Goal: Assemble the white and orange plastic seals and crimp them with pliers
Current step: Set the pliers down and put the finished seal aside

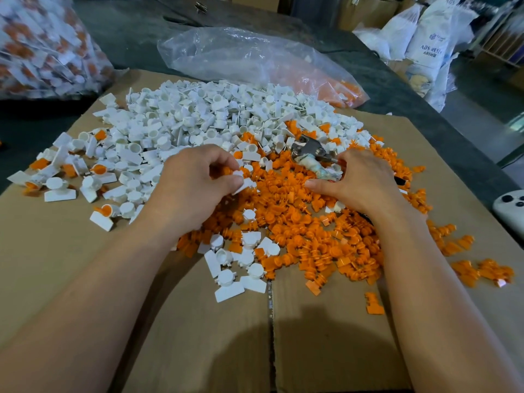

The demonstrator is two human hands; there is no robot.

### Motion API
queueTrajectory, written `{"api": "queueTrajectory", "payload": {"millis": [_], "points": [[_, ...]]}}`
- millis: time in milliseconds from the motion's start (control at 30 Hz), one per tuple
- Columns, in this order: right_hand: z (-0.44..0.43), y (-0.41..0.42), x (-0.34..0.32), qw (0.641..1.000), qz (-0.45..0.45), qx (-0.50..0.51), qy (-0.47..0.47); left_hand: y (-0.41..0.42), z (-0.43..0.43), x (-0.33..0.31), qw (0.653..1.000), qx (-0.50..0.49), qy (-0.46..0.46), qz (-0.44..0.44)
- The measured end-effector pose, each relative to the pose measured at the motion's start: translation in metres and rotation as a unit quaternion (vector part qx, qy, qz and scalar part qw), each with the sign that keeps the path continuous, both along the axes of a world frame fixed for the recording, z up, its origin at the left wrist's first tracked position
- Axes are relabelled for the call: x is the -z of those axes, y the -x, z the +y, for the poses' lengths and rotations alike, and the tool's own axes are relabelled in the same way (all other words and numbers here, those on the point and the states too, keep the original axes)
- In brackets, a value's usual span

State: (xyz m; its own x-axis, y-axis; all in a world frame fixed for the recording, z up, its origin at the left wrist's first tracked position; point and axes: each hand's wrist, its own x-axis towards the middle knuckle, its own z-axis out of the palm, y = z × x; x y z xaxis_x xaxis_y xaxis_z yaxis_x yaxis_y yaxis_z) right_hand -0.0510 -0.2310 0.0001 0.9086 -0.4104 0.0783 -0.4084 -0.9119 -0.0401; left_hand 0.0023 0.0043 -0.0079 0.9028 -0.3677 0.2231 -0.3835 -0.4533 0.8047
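Left hand (pixel 195 177) pinches a white seal body (pixel 244 185) in a narrow grip just left of the pliers (pixel 307 150) — right hand (pixel 365 180) curls round their wrapped handle, orange inserts (pixel 297 231) heaped around the pliers.

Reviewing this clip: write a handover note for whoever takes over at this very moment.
Left hand pinches a white seal part. Right hand curls round the pliers lying on the pile. Loose white parts lie far and left on the cardboard, orange parts near and right. A few assembled seals lie at the left. To do: join and crimp the many loose parts.
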Motion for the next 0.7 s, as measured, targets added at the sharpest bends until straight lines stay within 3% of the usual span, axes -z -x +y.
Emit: {"api": "queueTrajectory", "payload": {"millis": [133,233,300,400,500,567,700], "points": [[0.002,0.001,-0.002,0.999,-0.021,-0.001,-0.026,0.002,0.0,-0.008,0.993,-0.012,0.111,0.027],[0.005,0.002,-0.005,1.0,-0.014,-0.003,-0.028,0.004,-0.001,-0.012,0.974,0.009,0.195,0.111],[0.011,0.004,-0.009,0.993,-0.097,-0.026,-0.058,0.006,-0.004,-0.014,0.951,0.037,0.249,0.179],[0.033,0.009,-0.016,0.935,-0.27,-0.114,-0.2,0.011,-0.008,-0.014,0.916,0.088,0.297,0.253],[0.064,0.012,-0.014,0.892,-0.239,-0.214,-0.319,0.013,-0.011,-0.014,0.893,0.114,0.317,0.297],[0.076,0.013,-0.01,0.881,-0.206,-0.263,-0.335,0.013,-0.012,-0.014,0.887,0.113,0.326,0.306],[0.078,0.013,-0.009,0.865,-0.22,-0.279,-0.353,0.012,-0.012,-0.015,0.881,0.112,0.335,0.315]]}}
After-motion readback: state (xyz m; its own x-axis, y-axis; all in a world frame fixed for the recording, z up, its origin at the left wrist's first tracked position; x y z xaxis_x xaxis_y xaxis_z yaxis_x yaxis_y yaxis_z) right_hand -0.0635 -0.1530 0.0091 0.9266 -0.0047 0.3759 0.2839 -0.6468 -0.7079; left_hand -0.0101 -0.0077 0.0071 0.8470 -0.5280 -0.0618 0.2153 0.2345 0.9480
